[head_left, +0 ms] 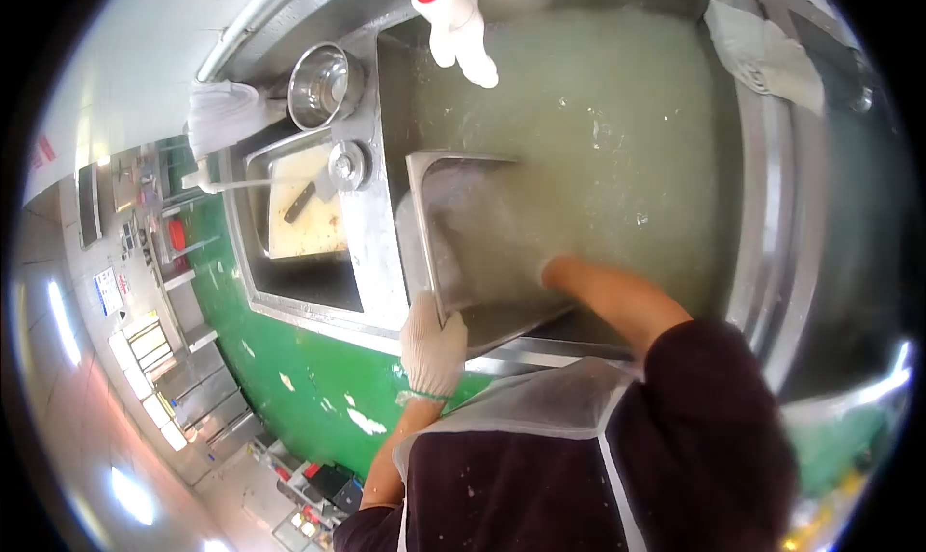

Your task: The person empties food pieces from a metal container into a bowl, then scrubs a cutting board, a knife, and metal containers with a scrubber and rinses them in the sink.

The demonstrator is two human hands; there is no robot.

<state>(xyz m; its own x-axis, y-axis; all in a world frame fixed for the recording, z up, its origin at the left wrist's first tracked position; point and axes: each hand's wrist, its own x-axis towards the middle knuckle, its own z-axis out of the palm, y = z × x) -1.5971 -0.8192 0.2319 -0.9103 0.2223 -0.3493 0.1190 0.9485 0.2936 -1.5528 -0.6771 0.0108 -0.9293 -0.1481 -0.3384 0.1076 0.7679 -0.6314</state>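
Observation:
My left hand (434, 347), in a whitish knit glove, is closed on the near left corner of a large metal pan (422, 226). The pan is tilted and partly sunk in the cloudy water (617, 137) of a big steel sink. My right forearm (617, 296) reaches down into that water over the pan's right side. The right hand itself is hidden under the surface, so its fingers and anything in them cannot be seen.
Left of the sink, a steel bowl (326, 87) and a round metal lid (347, 165) sit on the ledge. A knife (301, 203) lies on a cutting board (318, 235) in a smaller basin. White cloths (772, 55) hang at the right rim; a white faucet (453, 26) is at the top.

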